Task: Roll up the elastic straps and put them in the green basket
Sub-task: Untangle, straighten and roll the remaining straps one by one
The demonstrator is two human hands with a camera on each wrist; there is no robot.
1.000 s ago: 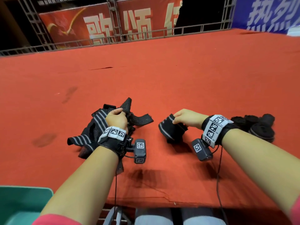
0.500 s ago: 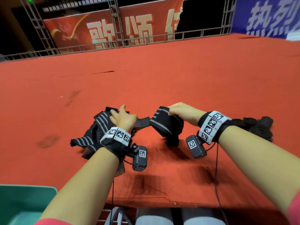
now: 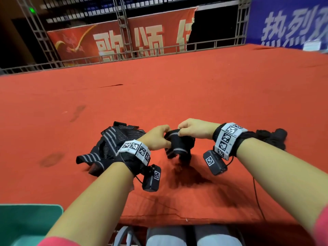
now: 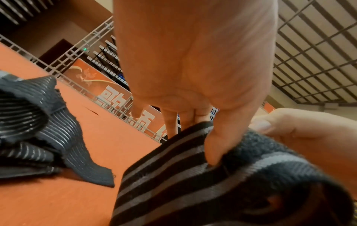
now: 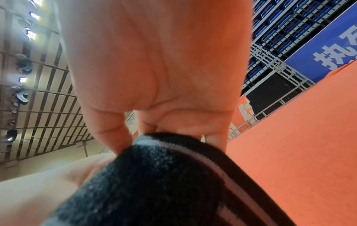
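**Both your hands are on one striped strap, held just above the red carpet**

Your left hand (image 3: 156, 138) and right hand (image 3: 193, 128) meet over a black elastic strap with grey stripes (image 3: 177, 147). The two hands are close together, almost touching, with the strap between them. From your left wrist camera, your left thumb (image 4: 216, 142) presses down into the fold of the strap while the other fingers reach behind its top edge, so the hand is pinching the fabric. From your right wrist camera, your right fingers (image 5: 114, 134) curl over the strap's upper edge, thumb on one side and the rest on the other, gripping a fuzzy black part of it. The strap hangs down from both grips in a loose bend; its lower end sits at or just above the carpet (image 3: 195, 86), and you cannot tell whether it touches.

To your left, just beside your left wrist, lies a tangled pile of unrolled straps (image 3: 110, 146), black with thin pale stripes, flat on the carpet. To your right, behind your right wrist, sits a cluster of dark rolled straps (image 3: 271, 137), partly hidden by the wrist band. The green basket (image 3: 26, 222) shows only as a corner at the lower left, below the carpet's near edge and well apart from both hands.
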